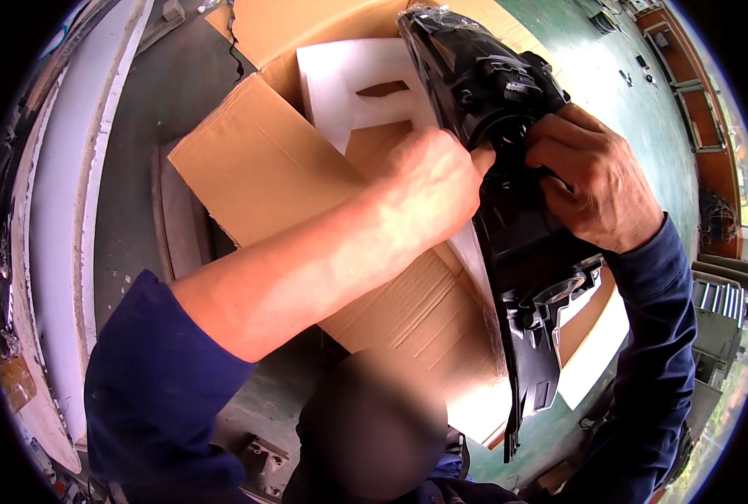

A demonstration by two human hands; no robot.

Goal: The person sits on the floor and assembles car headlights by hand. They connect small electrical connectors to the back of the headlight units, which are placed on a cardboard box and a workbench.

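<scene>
A long black car headlight (517, 231), its back housing turned up, lies at a slant over an open cardboard box (265, 160). My left hand (437, 181) reaches across from the left, its fingers curled, with a fingertip at the round opening (508, 134) in the housing. What it pinches there, if anything, is hidden. On the opposite side of that opening, my right hand (601, 181) is closed, fingers bent against the headlight's housing. Clear plastic film clings to the headlight's left edge. White foam sheet (340, 67) with a cutout lines the box beside it.
The box's flaps spread wide at the far side and left. Along the left runs a long white board (63, 193). A wooden-framed cabinet (685, 88) and grey metal cases (714, 336) stand at the right. Green floor (634, 126) shows beyond the headlight.
</scene>
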